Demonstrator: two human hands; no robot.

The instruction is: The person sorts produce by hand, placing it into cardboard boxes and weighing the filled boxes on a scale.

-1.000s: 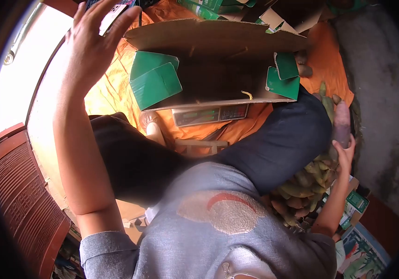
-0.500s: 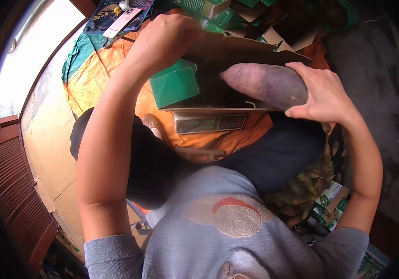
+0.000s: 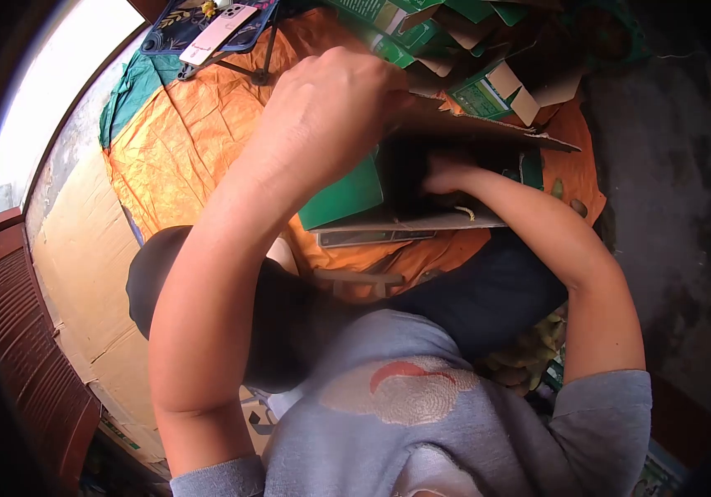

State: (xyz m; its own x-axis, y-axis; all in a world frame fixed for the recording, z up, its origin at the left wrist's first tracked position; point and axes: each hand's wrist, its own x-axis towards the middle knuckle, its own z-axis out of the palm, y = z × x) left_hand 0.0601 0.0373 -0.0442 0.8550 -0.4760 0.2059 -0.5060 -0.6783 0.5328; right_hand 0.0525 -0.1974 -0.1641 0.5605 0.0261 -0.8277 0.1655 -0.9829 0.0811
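Observation:
An open cardboard box (image 3: 496,131) with a dark inside stands in front of me, a green flap (image 3: 343,197) folded out at its left end. My left hand (image 3: 335,99) is closed at the box's far left edge, its fingertips out of sight behind the knuckles. Deep in the box is my right hand (image 3: 448,174), with its fingers lost in shadow. The purple sweet potato it held earlier cannot be seen now. Under the box's near wall, a digital scale (image 3: 376,237) shows partly on the orange sheet.
Several green cartons (image 3: 484,91) lie behind the box. A pink phone (image 3: 219,33) rests on a small folding stool (image 3: 260,18) at the back left. Orange sheeting (image 3: 181,157) covers the floor, with flattened cardboard (image 3: 74,273) to the left. Brownish tubers (image 3: 521,364) lie by my right leg.
My right hand has gone down into the box, and the sweet potato has passed out of sight. The box and my left hand have shifted right in view.

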